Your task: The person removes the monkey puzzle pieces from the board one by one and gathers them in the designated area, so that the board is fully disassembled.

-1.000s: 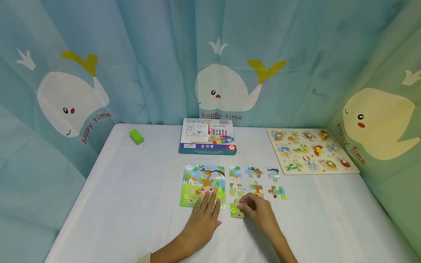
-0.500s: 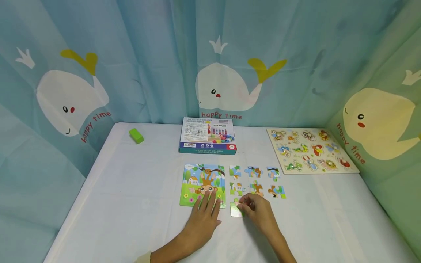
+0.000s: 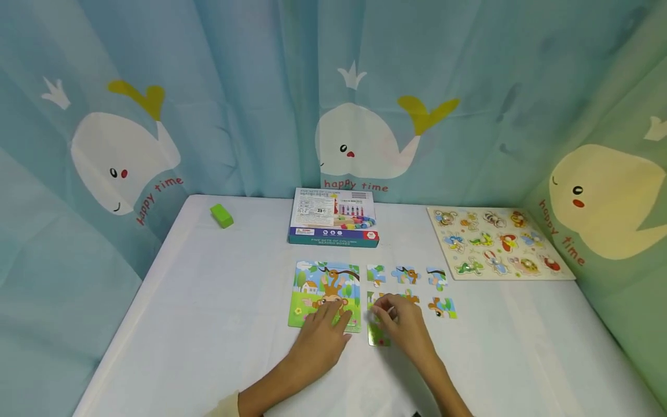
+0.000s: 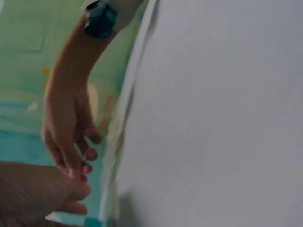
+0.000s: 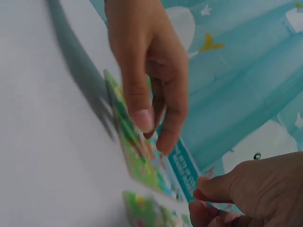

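Note:
The puzzle frame with a monkey picture (image 3: pixel 325 286) lies on the white table. My left hand (image 3: pixel 320 336) is over its front part with fingers loosely bent; in the right wrist view the left fingertips (image 5: pixel 143 120) seem raised off it. Just right of the frame, my right hand (image 3: pixel 406 324) hovers over a green flowered puzzle piece (image 3: pixel 379 335) and partly covers the piece behind it. Thumb and forefinger (image 5: pixel 215 187) are curled toward each other, with nothing visible between them. Several other jigsaw pieces (image 3: pixel 406 275) lie in rows beyond the right hand.
A boxed bead toy (image 3: pixel 333 226) stands behind the frame. To the back right lies a wooden peg board with insects (image 3: pixel 500 246). A green block (image 3: pixel 222 216) sits at the back left. Blue curtains (image 3: pixel 250 116) rise behind the table.
My right hand has moved slightly up from the flowered piece, which stays on the table. The left fingers have bent and risen a little from the frame. The head view has shifted slightly.

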{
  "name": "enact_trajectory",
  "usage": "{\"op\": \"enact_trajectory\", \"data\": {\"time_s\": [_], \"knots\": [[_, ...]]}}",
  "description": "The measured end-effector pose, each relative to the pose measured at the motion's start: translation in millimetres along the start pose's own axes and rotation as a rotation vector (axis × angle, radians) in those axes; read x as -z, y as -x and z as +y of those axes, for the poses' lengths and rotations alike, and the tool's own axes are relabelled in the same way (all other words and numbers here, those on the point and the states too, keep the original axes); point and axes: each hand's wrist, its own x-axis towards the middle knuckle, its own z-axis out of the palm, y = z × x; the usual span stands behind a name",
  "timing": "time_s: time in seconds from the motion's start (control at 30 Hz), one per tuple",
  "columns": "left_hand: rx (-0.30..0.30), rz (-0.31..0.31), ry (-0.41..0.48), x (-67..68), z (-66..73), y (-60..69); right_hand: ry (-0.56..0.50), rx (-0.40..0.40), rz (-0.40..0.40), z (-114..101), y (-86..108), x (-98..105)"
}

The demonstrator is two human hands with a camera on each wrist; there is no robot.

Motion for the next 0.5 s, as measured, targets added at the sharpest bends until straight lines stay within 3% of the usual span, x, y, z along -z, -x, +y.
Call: {"op": "enact_trajectory", "data": {"time_s": [0.2, 0.37, 0.5], "knots": [[0.123, -0.001, 0.304, 14.1, -42.6, -11.7, -0.015, 0.130, -0.048, -12.8, -19.8, -13.8], [0.230, -0.079, 0.384, 17.6, -81.9, -10.5, -0.040, 0.200, -0.159, -15.9, -31.8, -29.4], [0.259, -0.164, 0.473, 17.0, -103.7, -4.4, -0.043, 0.241, -0.254, -16.1, -38.2, -39.3]]}}
